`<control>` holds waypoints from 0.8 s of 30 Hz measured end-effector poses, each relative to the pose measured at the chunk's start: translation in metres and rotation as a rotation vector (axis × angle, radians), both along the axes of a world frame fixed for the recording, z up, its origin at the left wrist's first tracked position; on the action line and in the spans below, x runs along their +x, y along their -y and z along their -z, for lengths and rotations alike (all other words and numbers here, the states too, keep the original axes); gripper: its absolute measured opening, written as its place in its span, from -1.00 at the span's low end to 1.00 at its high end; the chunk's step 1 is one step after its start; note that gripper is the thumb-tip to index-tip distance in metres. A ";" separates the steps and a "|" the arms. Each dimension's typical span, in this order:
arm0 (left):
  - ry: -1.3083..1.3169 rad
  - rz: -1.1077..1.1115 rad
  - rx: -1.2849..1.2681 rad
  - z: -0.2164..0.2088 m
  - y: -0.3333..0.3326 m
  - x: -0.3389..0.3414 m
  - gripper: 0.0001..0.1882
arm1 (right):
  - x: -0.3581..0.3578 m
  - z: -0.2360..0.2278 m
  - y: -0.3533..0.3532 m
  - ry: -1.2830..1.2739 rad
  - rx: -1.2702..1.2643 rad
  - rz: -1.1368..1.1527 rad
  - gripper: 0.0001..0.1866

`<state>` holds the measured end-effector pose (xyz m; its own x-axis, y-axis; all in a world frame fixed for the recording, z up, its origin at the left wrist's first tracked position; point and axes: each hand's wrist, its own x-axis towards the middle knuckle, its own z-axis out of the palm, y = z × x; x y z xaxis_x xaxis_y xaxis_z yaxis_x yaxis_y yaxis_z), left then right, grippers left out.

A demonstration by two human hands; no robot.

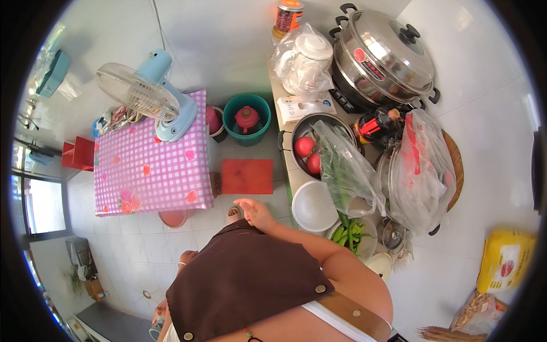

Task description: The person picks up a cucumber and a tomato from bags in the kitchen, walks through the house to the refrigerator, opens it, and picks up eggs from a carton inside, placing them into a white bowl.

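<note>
My right hand [256, 215] is held out in front of my brown apron [245, 279], its fingers loosely stretched and nothing in them. Lower down, my left hand [188, 257] hangs beside the apron's left edge, with its fingers mostly hidden. Neither hand touches anything on the counter. Nearest to the right hand there stand a white bowl [312, 208] and a bowl of green peppers [352, 235]. A dark pan [296, 128] holds two tomatoes [304, 146], and a plastic bag of green vegetables [340, 171] lies across its edge.
A large steel steamer pot [379, 54] and a bagged white kettle [307, 57] stand at the counter's far end. To the left, a table with a checked pink cloth [154, 182] bears a fan [171, 114]. A green bucket [247, 137] and red stool [248, 176] stand between.
</note>
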<state>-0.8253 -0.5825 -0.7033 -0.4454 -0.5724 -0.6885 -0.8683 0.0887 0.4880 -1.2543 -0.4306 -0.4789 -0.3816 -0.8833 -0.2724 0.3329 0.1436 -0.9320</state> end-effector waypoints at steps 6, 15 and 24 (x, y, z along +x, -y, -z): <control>0.125 -0.232 0.078 -0.106 -0.013 -0.075 -0.60 | -0.004 -0.002 0.000 -0.110 -0.003 0.050 -0.58; 0.076 0.167 0.286 -0.101 -0.033 -0.047 -0.60 | -0.004 0.000 -0.001 0.114 0.154 -0.100 -0.63; 0.050 0.246 0.239 -0.085 -0.055 -0.031 -0.59 | -0.012 -0.006 -0.005 -0.191 0.035 -0.063 -0.66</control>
<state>-0.8563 -0.5279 -0.6179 -0.5122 -0.2721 -0.8146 -0.8586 0.1864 0.4776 -1.2661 -0.4258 -0.4731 -0.3732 -0.8985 -0.2312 0.1404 0.1916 -0.9714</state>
